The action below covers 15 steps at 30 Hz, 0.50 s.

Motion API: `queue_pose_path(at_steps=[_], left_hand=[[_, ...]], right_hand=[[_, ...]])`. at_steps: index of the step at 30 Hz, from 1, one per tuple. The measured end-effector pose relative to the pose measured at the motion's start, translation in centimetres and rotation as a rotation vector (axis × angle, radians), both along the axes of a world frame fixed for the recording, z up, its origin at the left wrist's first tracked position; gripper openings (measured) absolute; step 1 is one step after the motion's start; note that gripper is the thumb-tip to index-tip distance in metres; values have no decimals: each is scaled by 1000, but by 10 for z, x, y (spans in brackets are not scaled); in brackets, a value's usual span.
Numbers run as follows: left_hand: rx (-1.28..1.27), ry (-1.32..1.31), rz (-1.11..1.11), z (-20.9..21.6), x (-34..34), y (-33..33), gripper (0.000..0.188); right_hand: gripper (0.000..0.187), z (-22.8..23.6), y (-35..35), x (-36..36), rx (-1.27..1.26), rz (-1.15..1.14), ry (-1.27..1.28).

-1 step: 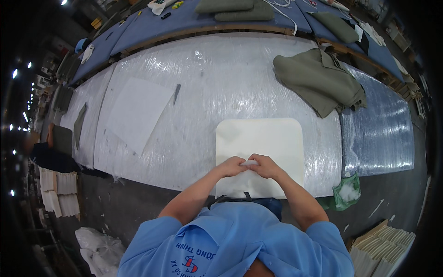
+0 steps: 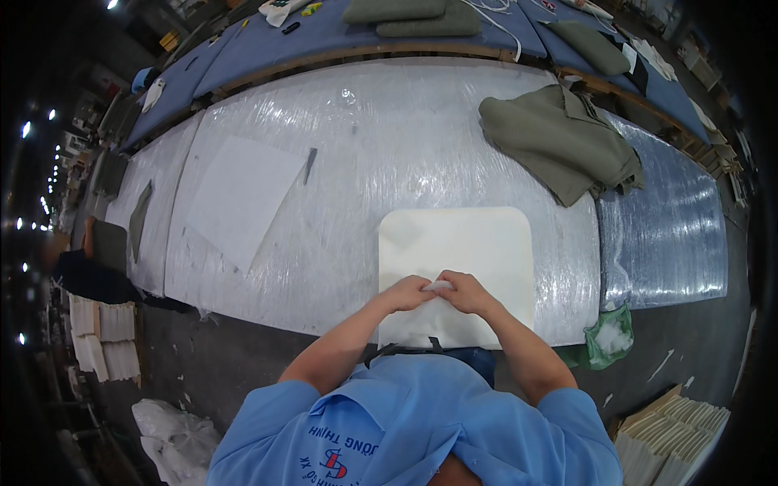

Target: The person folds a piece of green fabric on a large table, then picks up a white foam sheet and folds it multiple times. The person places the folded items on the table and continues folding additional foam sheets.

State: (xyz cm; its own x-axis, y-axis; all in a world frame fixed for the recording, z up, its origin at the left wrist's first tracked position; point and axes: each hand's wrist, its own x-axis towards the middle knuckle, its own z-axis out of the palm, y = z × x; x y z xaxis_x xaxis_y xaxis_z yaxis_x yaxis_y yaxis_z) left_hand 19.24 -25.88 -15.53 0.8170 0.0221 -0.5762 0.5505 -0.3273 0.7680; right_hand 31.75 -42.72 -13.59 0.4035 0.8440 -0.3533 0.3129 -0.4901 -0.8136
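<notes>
**Small white, soft-looking piece (image 2: pixel 438 285) held two-handed**

Left hand (image 2: pixel 409 293) and right hand (image 2: pixel 463 292) pinch it between fingertips over a cream, round-cornered, foam-like pad (image 2: pixel 463 241) at the near edge of the plastic-wrapped table (image 2: pixel 340 235), toward its right corner. This looks like a two-handed handling step; the next move calls for light, even pressure.

The left hand (image 2: pixel 408 293) and the right hand (image 2: pixel 464 292) come close together in front of the torso (image 2: pixel 413 405), both closed in a pinch, the fingertips of each just beside the other's. Behind the fingers, the bare left forearm (image 2: pixel 336 343) and right forearm (image 2: pixel 525 346) slant back and outward to bent elbows, set wider apart than the hands and nearer the body.
</notes>
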Motion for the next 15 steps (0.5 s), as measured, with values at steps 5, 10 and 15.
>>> queue_pose_path(at_steps=[5,10,15], left_hand=[[39,-103,161,-4,-6,-7,29],[-233,-50,447,11,-22,23,29],[284,-40,-13,28,-75,79,44]], right_hand=[[26,-12,2,0,52,-72,7],[21,-76,-76,62,145,-533,-248],[25,-29,-93,106,273,-757,688]])
